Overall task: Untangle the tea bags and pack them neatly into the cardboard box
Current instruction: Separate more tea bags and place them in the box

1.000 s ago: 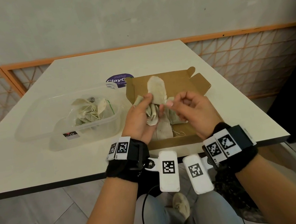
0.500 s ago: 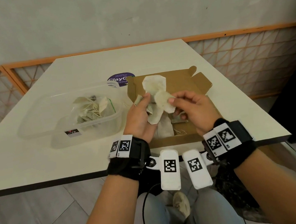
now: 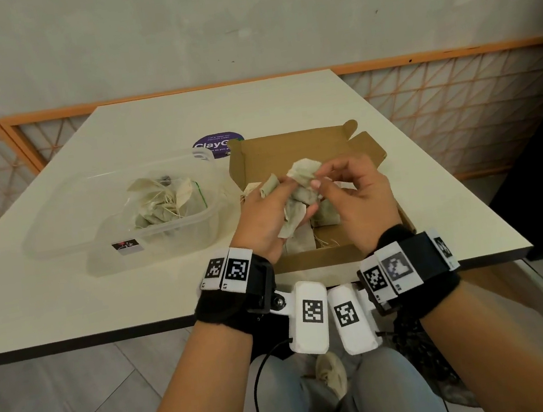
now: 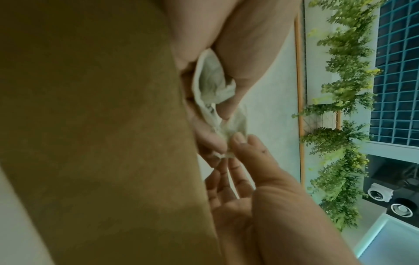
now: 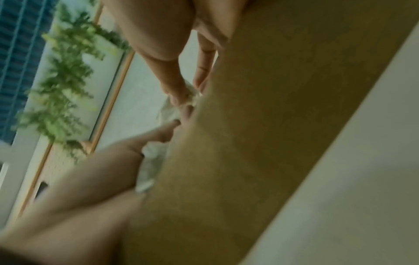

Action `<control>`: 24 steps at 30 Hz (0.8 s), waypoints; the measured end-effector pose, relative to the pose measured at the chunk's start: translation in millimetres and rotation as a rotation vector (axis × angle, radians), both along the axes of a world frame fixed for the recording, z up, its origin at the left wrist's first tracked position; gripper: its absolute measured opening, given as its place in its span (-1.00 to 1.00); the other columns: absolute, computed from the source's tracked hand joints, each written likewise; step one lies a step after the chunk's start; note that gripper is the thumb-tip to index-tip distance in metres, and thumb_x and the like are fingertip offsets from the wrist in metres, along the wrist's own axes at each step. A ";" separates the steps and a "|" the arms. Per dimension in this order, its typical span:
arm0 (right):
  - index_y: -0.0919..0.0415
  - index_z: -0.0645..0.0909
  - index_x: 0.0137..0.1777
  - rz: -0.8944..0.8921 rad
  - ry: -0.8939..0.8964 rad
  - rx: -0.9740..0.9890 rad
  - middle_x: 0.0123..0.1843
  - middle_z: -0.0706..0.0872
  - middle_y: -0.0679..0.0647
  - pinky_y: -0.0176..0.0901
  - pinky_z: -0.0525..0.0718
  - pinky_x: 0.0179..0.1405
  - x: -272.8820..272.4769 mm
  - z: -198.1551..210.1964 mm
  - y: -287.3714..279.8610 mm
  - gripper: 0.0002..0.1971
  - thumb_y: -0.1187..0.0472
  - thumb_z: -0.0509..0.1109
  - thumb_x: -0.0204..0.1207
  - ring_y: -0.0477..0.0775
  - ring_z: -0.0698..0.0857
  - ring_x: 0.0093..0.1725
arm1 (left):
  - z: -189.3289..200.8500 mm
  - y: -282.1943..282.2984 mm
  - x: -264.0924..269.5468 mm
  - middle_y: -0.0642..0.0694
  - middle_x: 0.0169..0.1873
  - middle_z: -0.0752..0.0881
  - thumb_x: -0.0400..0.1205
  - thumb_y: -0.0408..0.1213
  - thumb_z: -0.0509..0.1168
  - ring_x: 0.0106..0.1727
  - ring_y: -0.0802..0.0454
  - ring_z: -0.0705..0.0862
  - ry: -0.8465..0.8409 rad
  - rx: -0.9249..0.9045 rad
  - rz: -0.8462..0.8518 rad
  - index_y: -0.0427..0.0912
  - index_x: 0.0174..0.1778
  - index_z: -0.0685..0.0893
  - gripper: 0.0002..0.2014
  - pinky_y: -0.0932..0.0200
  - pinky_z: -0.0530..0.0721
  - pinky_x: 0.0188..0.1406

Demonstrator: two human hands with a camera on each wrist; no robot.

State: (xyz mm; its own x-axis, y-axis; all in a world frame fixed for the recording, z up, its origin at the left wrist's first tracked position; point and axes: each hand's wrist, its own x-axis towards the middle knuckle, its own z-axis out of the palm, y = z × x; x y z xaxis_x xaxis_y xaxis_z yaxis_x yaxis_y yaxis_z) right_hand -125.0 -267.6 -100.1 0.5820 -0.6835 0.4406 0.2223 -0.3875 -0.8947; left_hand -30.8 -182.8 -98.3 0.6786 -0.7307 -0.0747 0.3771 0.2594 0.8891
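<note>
Both hands hover over the open cardboard box (image 3: 308,263) near the table's front edge. My left hand (image 3: 266,213) grips a bunch of pale tangled tea bags (image 3: 293,210), several hanging from its palm. My right hand (image 3: 355,194) pinches one crumpled tea bag (image 3: 303,172) at the top of the bunch between thumb and forefinger. The left wrist view shows the bunch of tea bags (image 4: 211,86) held against the left palm and the right thumb (image 4: 240,139) pinching a bag's edge. More tea bags (image 3: 303,245) lie flat inside the box, partly hidden by the hands.
A clear plastic tub (image 3: 151,249) holding a tangled heap of tea bags (image 3: 162,203) stands left of the box. A purple round sticker (image 3: 217,143) lies behind the box. The white table (image 3: 50,297) ends just before my wrists; an orange lattice railing runs behind it.
The tea bag that stood up flat above the bunch is now crumpled in my right hand's pinch. Both hands have sunk slightly toward the box and drawn closer together.
</note>
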 end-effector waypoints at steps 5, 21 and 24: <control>0.17 0.70 -0.28 0.039 0.105 -0.108 -0.01 0.52 -0.05 -0.57 0.51 -0.19 2.0 -0.5 6.9 -0.77 0.50 0.37 0.44 -0.40 0.59 -0.14 | 0.0 2.2 0.3 -0.32 -0.17 0.61 0.64 -0.03 0.29 -0.26 -0.09 0.64 -0.007 0.018 -0.023 -0.55 0.13 0.61 -0.48 0.19 0.71 -0.25; 0.17 0.68 -0.08 0.116 0.135 0.409 -0.28 0.65 -0.01 -0.36 0.54 -0.36 7.9 4.1 -10.6 -0.95 0.23 0.40 0.51 -0.16 0.57 -0.31 | -1.4 1.6 2.1 -0.26 -0.13 0.70 0.67 -0.49 0.21 -0.14 -0.06 0.71 0.077 -0.080 0.018 -0.33 -0.10 0.61 -0.91 0.14 0.75 -0.05; 0.19 0.66 -0.04 0.170 0.196 0.429 -0.33 0.68 -0.02 -0.36 0.52 -0.43 8.0 8.9 -13.7 -0.88 0.27 0.48 0.44 -0.13 0.58 -0.35 | -1.7 3.0 2.5 -0.22 -0.17 0.73 0.66 -0.48 0.22 -0.19 -0.01 0.72 0.026 -0.075 0.011 -0.27 -0.16 0.64 -0.87 0.17 0.73 -0.11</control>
